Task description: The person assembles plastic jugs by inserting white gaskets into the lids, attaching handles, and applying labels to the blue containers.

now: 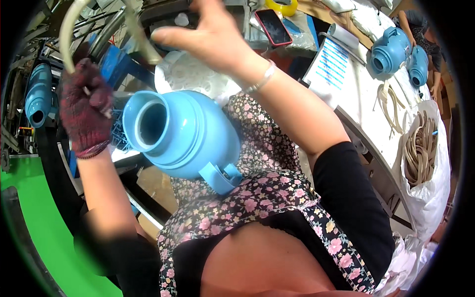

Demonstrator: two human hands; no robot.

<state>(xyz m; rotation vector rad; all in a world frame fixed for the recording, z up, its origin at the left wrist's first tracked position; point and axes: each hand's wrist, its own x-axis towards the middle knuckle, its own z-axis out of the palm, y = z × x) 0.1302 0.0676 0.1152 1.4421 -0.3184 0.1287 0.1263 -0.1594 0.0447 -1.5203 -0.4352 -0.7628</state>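
Observation:
A light-blue plastic flask body [208,128] rests tilted against my lap, its round mouth toward my left hand and a side handle near my apron. My left hand [86,109], in a dark red and black glove, is closed around the end of a pale, curved strap [67,37]. The strap arches past the top edge, and its other end hangs blurred between my hands. A small light tip pokes out by the gloved fingers; its kind is unclear. Beyond the flask, my bare right hand [210,39] is raised with thumb and fingers apart, holding nothing visible.
Blue pins [118,131] lie beside the flask mouth, and a white bag of small pale parts [195,74] behind it. A phone [273,27] and yellow tape roll [282,6] are farther back. Right, a white table [363,94] bears blue flasks [391,49]; a sack holds straps [420,153].

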